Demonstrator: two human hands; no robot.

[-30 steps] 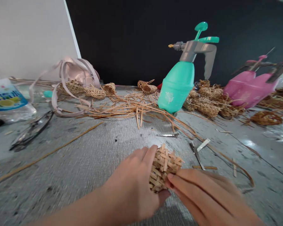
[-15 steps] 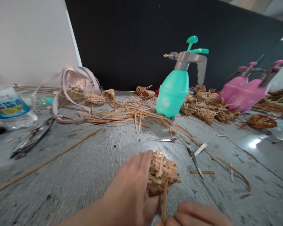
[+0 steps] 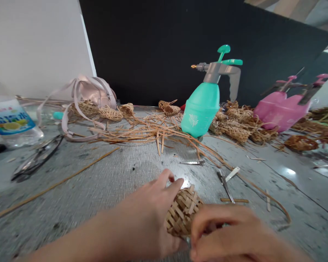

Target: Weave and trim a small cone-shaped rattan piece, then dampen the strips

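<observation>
A small woven straw piece (image 3: 182, 213) sits low in the middle of the head view, just above the grey table (image 3: 104, 189). My left hand (image 3: 150, 218) wraps round its left side, fingers curled over the top. My right hand (image 3: 232, 234) comes in from the right with its fingers pinched against the near right side of the weave; what they pinch is hidden. Beyond the piece lie loose straw strips (image 3: 153, 131).
A teal spray bottle (image 3: 205, 105) stands at the back centre, pink spray bottles (image 3: 281, 107) to its right. Small scissors (image 3: 224, 183), a metal clip (image 3: 192, 162), woven pieces (image 3: 236, 127), a pink bag (image 3: 90, 91), a water bottle (image 3: 9, 122) and glasses (image 3: 35, 160) lie around.
My right hand has come back up from the lower edge onto the woven piece. The piece has tilted and sunk slightly toward me in my left hand. The loose strip seen hanging from it no longer shows.
</observation>
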